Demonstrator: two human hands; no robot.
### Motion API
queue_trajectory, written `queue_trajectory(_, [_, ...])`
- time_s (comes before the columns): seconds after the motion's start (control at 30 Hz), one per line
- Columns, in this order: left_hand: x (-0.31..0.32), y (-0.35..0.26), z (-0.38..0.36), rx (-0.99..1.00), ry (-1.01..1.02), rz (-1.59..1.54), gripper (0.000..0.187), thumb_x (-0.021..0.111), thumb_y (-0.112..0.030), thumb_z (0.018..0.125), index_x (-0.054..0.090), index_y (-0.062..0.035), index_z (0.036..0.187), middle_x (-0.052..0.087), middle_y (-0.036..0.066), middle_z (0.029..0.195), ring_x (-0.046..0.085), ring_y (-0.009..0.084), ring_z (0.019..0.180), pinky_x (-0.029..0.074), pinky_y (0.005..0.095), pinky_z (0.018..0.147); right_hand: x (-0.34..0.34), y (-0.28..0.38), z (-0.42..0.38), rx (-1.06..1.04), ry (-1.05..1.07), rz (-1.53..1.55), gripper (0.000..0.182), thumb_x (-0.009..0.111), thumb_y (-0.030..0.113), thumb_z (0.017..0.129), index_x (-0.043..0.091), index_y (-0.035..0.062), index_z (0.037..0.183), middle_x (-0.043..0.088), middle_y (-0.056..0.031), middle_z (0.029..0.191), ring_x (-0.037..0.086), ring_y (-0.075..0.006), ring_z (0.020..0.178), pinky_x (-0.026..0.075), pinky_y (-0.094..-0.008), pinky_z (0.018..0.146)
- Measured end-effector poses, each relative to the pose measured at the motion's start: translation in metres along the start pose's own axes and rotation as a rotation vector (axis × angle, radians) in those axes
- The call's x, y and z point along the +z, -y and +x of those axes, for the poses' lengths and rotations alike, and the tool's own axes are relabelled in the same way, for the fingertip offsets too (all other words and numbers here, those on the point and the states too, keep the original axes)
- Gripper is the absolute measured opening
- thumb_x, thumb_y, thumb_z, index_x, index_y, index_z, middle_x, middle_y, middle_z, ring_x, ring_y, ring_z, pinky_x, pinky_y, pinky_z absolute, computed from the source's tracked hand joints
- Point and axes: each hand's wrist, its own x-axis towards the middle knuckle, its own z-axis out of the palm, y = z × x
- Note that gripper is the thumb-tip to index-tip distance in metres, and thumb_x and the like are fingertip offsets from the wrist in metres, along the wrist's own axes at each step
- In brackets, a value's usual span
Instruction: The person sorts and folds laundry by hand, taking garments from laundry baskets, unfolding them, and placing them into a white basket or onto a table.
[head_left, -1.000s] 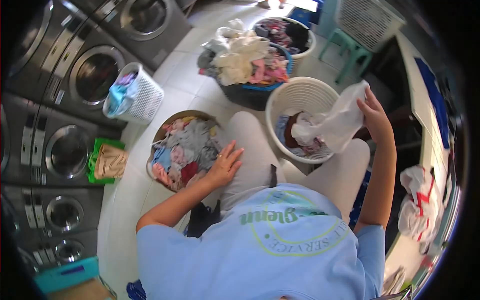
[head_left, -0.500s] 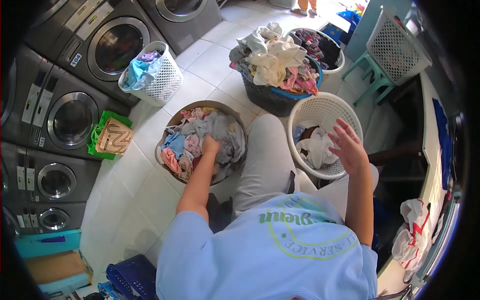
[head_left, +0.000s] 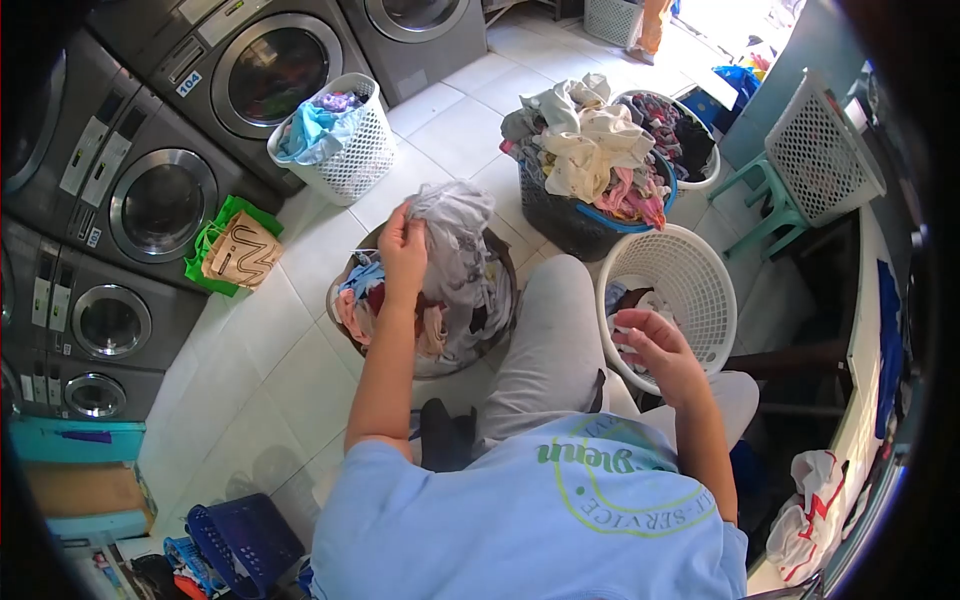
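Note:
My left hand (head_left: 402, 250) grips a grey garment (head_left: 455, 240) and holds it up over a brown round basket (head_left: 503, 262) full of mixed clothes. My right hand (head_left: 655, 352) hovers with fingers loosely curled and nothing in it, over the near rim of a white round laundry basket (head_left: 700, 290). That basket holds a white cloth and a few dark pieces. I am seated, with my light trousers (head_left: 545, 340) between the two baskets.
Front-loading washers (head_left: 160, 200) line the left wall. A white mesh basket (head_left: 350, 150) with blue clothes, a green bag (head_left: 235, 250), a heaped dark basket (head_left: 575, 215), another white basket (head_left: 690, 130), a green stool (head_left: 765, 205) and a blue crate (head_left: 245, 540) stand around.
My right hand let the white cloth fall into the white basket and lowered to its rim. My left hand dug into the brown basket and lifted a grey garment.

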Motion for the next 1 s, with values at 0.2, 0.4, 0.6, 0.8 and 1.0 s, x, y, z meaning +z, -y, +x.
queue_trajectory(0.2, [0.002, -0.102, 0.010, 0.203, -0.023, -0.173, 0.029, 0.050, -0.006, 0.094, 0.053, 0.0031, 0.121, 0.061, 0.005, 0.110, 0.055, 0.0103, 0.099, 0.042, 0.0234, 0.088, -0.002, 0.004, 0.002, 0.007, -0.047, -0.054, 0.029, 0.055, 0.023, 0.092, 0.055, 0.0066, 0.116, 0.058, -0.0013, 0.110, 0.056, -0.0120, 0.100, 0.044, -0.0271, 0.083])
queue_trajectory(0.4, [0.012, -0.182, 0.008, 0.198, 0.200, 0.037, 0.031, 0.047, -0.005, 0.093, 0.053, 0.0001, 0.123, 0.061, 0.004, 0.109, 0.053, 0.0093, 0.102, 0.041, 0.0235, 0.089, 0.002, 0.007, -0.002, -0.026, -0.037, -0.008, 0.031, 0.057, 0.022, 0.092, 0.054, 0.0071, 0.118, 0.059, -0.0018, 0.112, 0.056, -0.0117, 0.102, 0.044, -0.0266, 0.084])
queue_trajectory(0.6, [0.053, -0.201, -0.062, 0.205, 1.140, -0.331, 0.046, 0.043, 0.005, 0.082, 0.053, -0.0016, 0.126, 0.060, 0.013, 0.118, 0.055, 0.0196, 0.110, 0.040, 0.0284, 0.094, 0.011, -0.002, -0.004, -0.266, -0.075, 0.192, 0.060, 0.067, 0.019, 0.082, 0.042, 0.0064, 0.135, 0.045, -0.0113, 0.133, 0.044, -0.0217, 0.122, 0.036, -0.0338, 0.102])
queue_trajectory(0.8, [0.077, -0.195, -0.058, -0.095, 0.741, -0.183, 0.037, 0.044, 0.000, 0.087, 0.055, -0.0012, 0.122, 0.062, 0.007, 0.114, 0.055, 0.0136, 0.107, 0.041, 0.0277, 0.094, -0.047, 0.022, -0.013, -0.776, -0.227, -0.862, 0.040, 0.051, 0.005, 0.088, 0.050, 0.0041, 0.127, 0.049, -0.0102, 0.126, 0.050, -0.0222, 0.114, 0.041, -0.0336, 0.097])
queue_trajectory(1.0, [0.076, -0.225, -0.044, 0.332, 0.585, 0.323, 0.028, 0.050, -0.013, 0.093, 0.060, -0.0013, 0.117, 0.062, 0.003, 0.092, 0.049, 0.0067, 0.075, 0.040, 0.0216, 0.069, -0.053, 0.116, -0.048, -0.782, -0.409, -0.392, 0.023, 0.047, 0.008, 0.093, 0.059, 0.0005, 0.110, 0.056, -0.0076, 0.109, 0.055, -0.0143, 0.101, 0.053, -0.0327, 0.074])
